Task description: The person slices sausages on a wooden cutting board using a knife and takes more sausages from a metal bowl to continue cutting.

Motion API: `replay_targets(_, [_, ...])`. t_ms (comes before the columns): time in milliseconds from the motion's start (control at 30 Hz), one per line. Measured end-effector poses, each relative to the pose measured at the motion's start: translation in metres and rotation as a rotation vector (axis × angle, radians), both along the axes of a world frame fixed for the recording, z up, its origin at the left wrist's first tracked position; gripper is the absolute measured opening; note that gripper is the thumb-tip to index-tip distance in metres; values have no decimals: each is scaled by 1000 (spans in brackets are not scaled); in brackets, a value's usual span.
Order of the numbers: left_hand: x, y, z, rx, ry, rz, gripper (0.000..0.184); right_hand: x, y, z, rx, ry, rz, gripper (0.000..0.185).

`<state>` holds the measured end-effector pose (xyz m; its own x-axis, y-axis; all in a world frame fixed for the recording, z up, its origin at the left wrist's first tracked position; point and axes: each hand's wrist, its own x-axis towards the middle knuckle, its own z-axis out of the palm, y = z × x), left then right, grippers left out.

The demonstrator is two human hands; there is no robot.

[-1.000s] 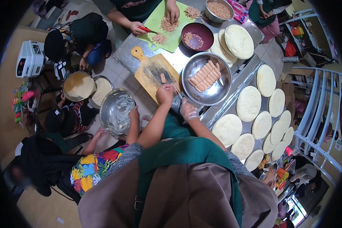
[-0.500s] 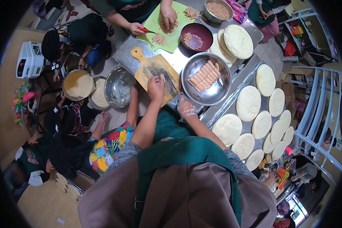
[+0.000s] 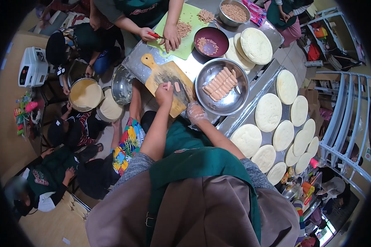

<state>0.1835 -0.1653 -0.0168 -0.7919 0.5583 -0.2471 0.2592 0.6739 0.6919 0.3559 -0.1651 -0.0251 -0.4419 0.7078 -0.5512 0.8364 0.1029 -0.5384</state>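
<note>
Sausage piece (image 3: 177, 87) lies on the wooden cutting board (image 3: 160, 74), pink, smooth and short, seemingly already cut. Beside it the left hand (image 3: 164, 95) has thumb and fingers together, apparently clamped on a second piece (image 3: 169, 85). The right hand (image 3: 196, 113), in a thin, crinkled clear glove, is at the board's edge near the bowl; I cannot tell whether its grip is apart or clamped on something. Work looks far from finished: many plump sausages (image 3: 219, 84), seemingly uncut, lie in tight rows inside the round, shiny metal bowl (image 3: 224, 108). Across the table, fine chopped bits (image 3: 183, 28) lie on a green board (image 3: 187, 48). Pale, flat, matte dough rounds (image 3: 269, 112) lie to the right.
</note>
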Motion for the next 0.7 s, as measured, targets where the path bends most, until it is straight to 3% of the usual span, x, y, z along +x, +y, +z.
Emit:
replay_targets(33, [-1, 0, 8, -9, 16, -1, 23, -1, 0, -1, -6, 2, -18, 25])
replay_targets(133, [2, -1, 17, 67, 704, -98, 22, -1, -1, 1, -15, 3, -51, 26])
replay_targets(233, [9, 2, 15, 220, 490, -236, 19, -3, 2, 16, -48, -18, -40, 27])
replay_targets(333, [17, 9, 7, 13, 64, -224, 18, -6, 5, 35, -111, -61, -34, 29])
replay_targets(667, [30, -1, -9, -3, -357, -18, 17, 13, -15, 45, 68, -148, 107, 25])
replay_targets(700, [30, 0, -11, -15, -307, -22, 18, 13, -14, 48, 89, -159, 115, 25])
